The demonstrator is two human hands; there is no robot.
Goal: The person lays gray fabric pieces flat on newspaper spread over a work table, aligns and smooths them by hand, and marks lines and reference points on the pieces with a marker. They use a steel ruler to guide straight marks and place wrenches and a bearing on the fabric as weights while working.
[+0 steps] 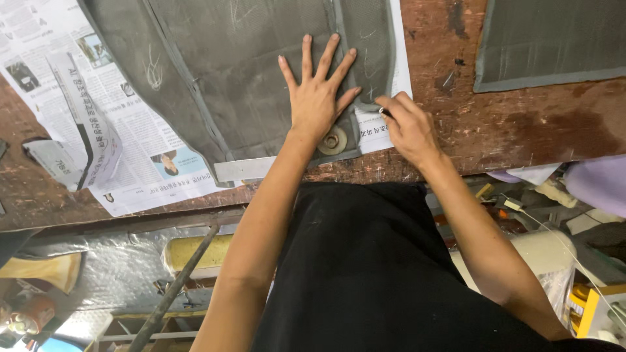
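Wooden tabletop [521,124] | left hand [317,98] flat, fingers spread, on grey sheet [248,78] | right hand [407,127] pinching small dark tool [385,112] at sheet's edge

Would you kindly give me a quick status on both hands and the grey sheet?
Left hand flat on grey sheet, fingers spread. Right hand pinching small tool at sheet's edge. Metal weight beside left wrist.

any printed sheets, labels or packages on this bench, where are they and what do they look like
Newspaper sheets: spread over the bench's left side under the grey material, white with dense print and small colour photos.
Folded newspaper strip: lying on those sheets, long and creased.
Printed paper: white, beside the right hand, partly under the grey material.
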